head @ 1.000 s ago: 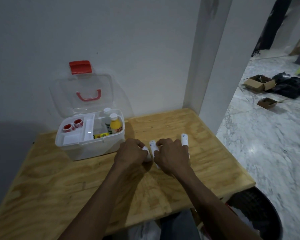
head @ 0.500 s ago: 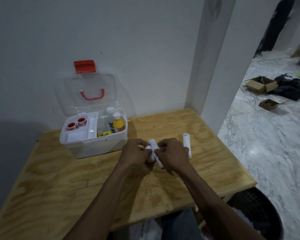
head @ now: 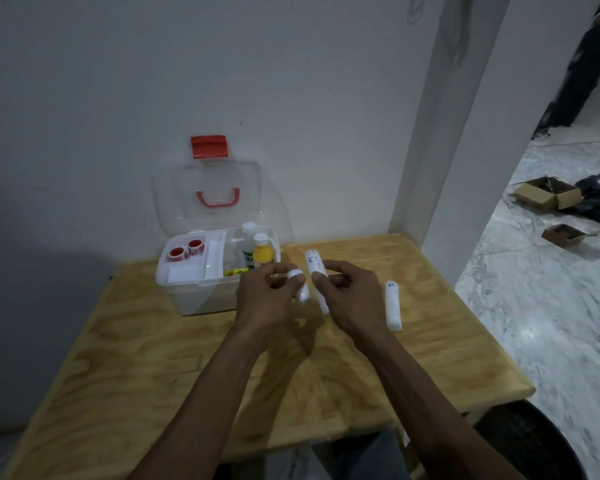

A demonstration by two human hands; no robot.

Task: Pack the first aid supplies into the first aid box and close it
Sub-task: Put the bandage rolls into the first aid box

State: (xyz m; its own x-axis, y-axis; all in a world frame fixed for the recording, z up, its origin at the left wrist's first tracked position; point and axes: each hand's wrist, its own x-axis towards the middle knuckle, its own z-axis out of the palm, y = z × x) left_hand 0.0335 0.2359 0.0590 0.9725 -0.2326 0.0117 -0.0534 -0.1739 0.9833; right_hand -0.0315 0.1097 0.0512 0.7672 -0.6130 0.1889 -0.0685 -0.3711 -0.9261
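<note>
The first aid box (head: 201, 299) stands open at the back left of the wooden table (head: 430, 358), its clear lid (head: 187, 188) with a red handle leaning on the wall. Inside are two red tape rolls (head: 186, 252), a white bottle (head: 248, 244) and a yellow bottle (head: 263, 254). My left hand (head: 267, 299) holds one white bandage roll (head: 300, 287) just right of the box. My right hand (head: 347, 299) grips a second white roll (head: 315, 268), raised off the table. A third white roll (head: 392, 304) lies on the table to the right.
A white wall and pillar (head: 447, 150) close off the back. The table's right edge drops to a marble floor (head: 551, 306) with cardboard boxes (head: 548, 195). A dark bin (head: 534, 445) sits under the front right corner. A person (head: 582, 71) stands far right.
Both hands have lifted off the table, each with a white roll, and moved slightly apart and toward the box. The third roll stays where it lay.
</note>
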